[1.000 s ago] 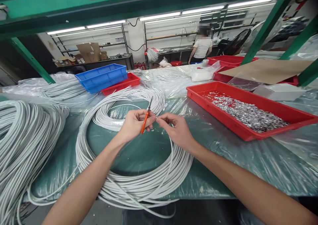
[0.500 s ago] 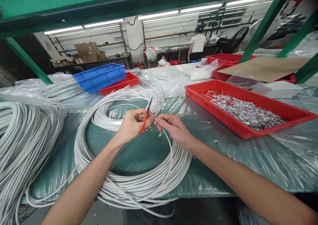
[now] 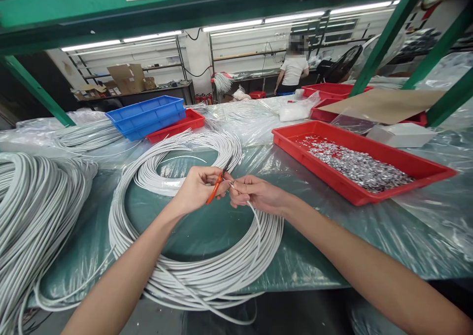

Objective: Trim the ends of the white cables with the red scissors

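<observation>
My left hand [image 3: 195, 189] is closed around a slim orange-handled tool [image 3: 214, 191], its dark narrow tip slanting up and away from me. The tool's exact kind is hard to make out. In my right hand [image 3: 260, 194], fingertips pinch the end of a white cable [image 3: 257, 224], which runs down to the coil below. A small silvery bit shows at the cable end, between the two hands and close to the tool. Both hands are above the large white cable coil [image 3: 221, 276], whose far part overlaps a smaller coil [image 3: 148, 182].
A red tray [image 3: 314, 165] of small shiny metal pieces stands on the right. Behind the coils are a blue bin [image 3: 148, 116] and a red bin [image 3: 194, 120]. Thick cable bundles [image 3: 40, 217] lie at left. Green frame posts [image 3: 384, 44] rise nearby; a person [image 3: 293, 69] stands far back.
My right hand has turned and its fingers have closed more around the cable end. The tool in my left hand has tilted further right. The view has shifted slightly.
</observation>
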The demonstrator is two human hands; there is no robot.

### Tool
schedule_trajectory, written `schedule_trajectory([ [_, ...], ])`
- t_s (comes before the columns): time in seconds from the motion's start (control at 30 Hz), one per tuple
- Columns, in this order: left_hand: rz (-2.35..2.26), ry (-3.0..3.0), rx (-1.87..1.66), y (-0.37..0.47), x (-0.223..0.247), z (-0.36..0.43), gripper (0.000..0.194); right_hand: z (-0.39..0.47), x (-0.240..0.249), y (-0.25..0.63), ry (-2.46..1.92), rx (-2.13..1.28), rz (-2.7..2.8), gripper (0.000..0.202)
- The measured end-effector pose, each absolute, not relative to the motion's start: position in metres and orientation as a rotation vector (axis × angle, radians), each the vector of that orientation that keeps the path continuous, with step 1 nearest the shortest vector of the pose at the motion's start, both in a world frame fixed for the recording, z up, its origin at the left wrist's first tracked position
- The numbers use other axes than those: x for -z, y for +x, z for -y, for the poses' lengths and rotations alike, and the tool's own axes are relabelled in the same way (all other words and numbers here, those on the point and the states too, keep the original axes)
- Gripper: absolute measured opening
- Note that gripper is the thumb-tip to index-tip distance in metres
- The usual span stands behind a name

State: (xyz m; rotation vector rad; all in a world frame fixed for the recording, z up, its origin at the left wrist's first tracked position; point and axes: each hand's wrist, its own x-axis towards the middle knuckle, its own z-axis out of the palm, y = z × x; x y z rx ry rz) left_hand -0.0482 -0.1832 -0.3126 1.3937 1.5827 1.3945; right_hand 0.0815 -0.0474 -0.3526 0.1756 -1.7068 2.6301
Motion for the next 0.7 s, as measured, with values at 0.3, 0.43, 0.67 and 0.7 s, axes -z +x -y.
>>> schedule_trajectory([
  [0.3, -1.64, 1.317, -1.481, -0.058, 0.318, 0.18, 0.022, 0.045, 0.354, 0.079, -0.035, -2.429, 1.685, 0.025],
  [0.43, -1.672, 1.269, -1.501, -0.058, 0.314, 0.18, 0.021, 0.049, 0.352, 0.078, -0.114, -2.272, 1.73, 0.029],
  [0.67, -1.673, 1.221, -1.438, -0.053, 0.314, 0.181, 0.023, 0.055, 0.351, 0.076, -0.15, -1.893, 1.792, 0.032],
  [0.7, -1.66, 1.215, -1.427, -0.053, 0.314, 0.181, 0.022, 0.055, 0.352, 0.076, -0.137, -1.859, 1.791, 0.032],
])
